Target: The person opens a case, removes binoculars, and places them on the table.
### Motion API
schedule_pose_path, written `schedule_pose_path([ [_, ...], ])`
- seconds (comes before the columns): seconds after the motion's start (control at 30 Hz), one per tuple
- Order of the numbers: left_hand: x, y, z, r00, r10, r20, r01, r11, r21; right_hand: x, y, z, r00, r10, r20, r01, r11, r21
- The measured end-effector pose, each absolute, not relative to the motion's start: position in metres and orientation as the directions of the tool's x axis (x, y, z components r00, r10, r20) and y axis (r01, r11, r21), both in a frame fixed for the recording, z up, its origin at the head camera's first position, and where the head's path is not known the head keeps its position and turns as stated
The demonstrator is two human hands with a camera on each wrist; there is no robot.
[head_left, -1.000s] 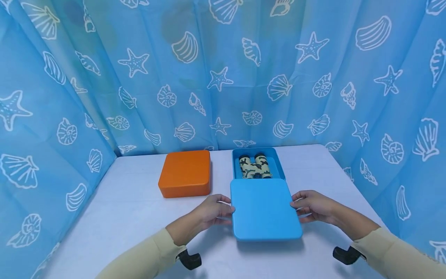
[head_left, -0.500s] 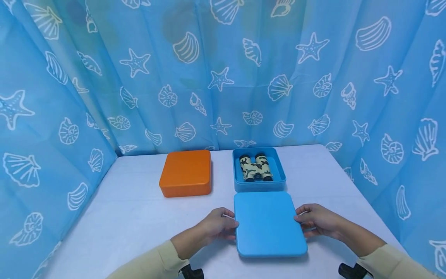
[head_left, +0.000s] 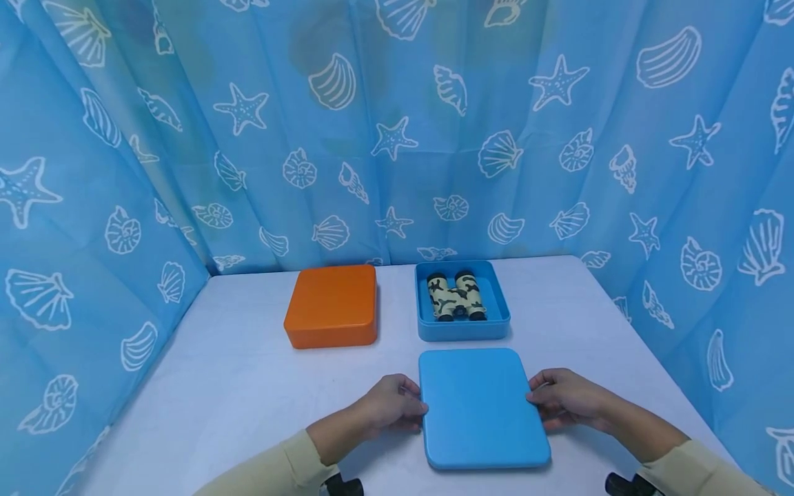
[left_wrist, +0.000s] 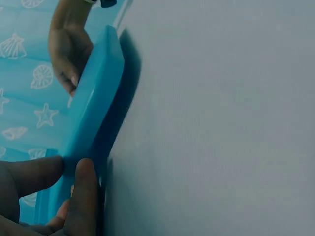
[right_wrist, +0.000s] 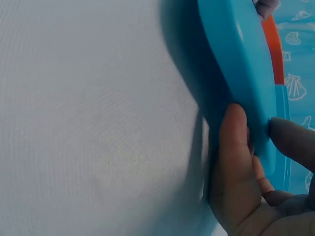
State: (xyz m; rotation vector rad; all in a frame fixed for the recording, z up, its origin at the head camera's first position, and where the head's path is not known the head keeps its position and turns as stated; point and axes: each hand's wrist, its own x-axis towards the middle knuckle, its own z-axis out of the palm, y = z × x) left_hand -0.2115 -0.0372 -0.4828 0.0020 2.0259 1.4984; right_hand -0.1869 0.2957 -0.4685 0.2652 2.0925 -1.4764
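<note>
The blue lid (head_left: 484,408) lies between the two sets of fingers, its sides pinched by the left hand (head_left: 393,405) and the right hand (head_left: 567,398): in both wrist views the thumb bears on the upper edge while the other fingers curl in at the side and beneath. Gripping it at opposite edges probably serves to keep so broad and flat a piece level, since one hand alone could let it tip. Shadow shows under its rim, so it is very low over the table (head_left: 248,413), though whether any part touches is hard to tell. Just beyond the fingers, apart from the lid, the blue box (head_left: 463,332) sits uncovered with the camouflage binoculars (head_left: 457,297) lying flat inside; their low, flat pose seems to suit the shallow walls. The orange box (head_left: 331,306) stands farther out from the left fingers, on their far side and a little leftward, touched by neither hand. Compared with a second ago, the lid and both hands have come nearer the person and lower: then the lid hid the near wall of the blue box and the eyepiece ends of the binoculars from the head view, whereas now a strip of table shows between lid and box. Both boxes and the binoculars have stayed put.
</note>
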Motion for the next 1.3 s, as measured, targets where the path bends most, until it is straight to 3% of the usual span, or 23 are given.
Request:
schedule_pose_path([
  [0.3,-0.217,-0.035,-0.483,-0.84,0.364,-0.402,-0.175,0.52,0.836,-0.191,0.287,-0.472,-0.857,-0.074,-0.51,0.404,0.519,-0.754],
  [0.5,-0.222,-0.032,-0.471,-0.839,0.373,-0.396,-0.068,0.65,0.757,-0.191,0.283,-0.47,-0.888,-0.055,-0.456,0.329,0.617,-0.715],
  [1.1,-0.23,-0.024,-0.469,-0.842,0.355,-0.407,0.077,0.825,0.559,-0.186,0.266,-0.463,-0.94,-0.054,-0.337,0.132,0.853,-0.505],
  [1.3,-0.252,-0.032,-0.461,-0.891,0.372,-0.26,0.213,0.849,0.483,-0.198,0.273,-0.45,-0.969,-0.074,-0.234,0.014,0.935,-0.354],
])
